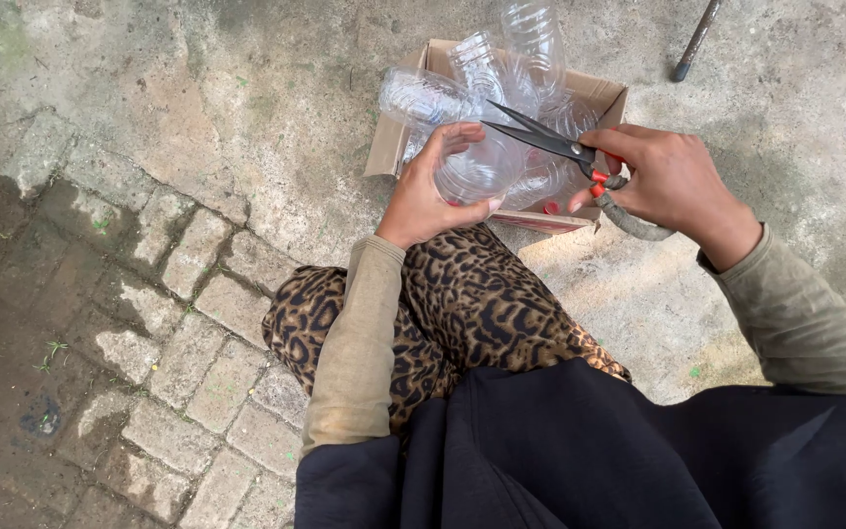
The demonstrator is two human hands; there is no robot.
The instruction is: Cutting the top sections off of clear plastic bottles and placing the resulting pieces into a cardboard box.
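Left hand [430, 191] fingers curled round a clear plastic bottle [477, 171], gripping it firm over the lap – steadied for the blades. Right hand [666, 181] closed on the grey-wrapped handles of the scissors [550, 142], blades parted slightly, tips at the bottle. Just behind, a cardboard box [604, 98] of more clear bottles [501, 69] on concrete – near enough to reach; a leopard-print knee [443, 304] below the hands

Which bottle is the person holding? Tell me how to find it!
Find the brown cardboard box on the concrete ground, full of clear plastic bottles. At its near edge, the left hand wraps around one clear bottle. It is the only bottle lifted out in a hand, with the open black scissors, held by the right hand, pointing at it.
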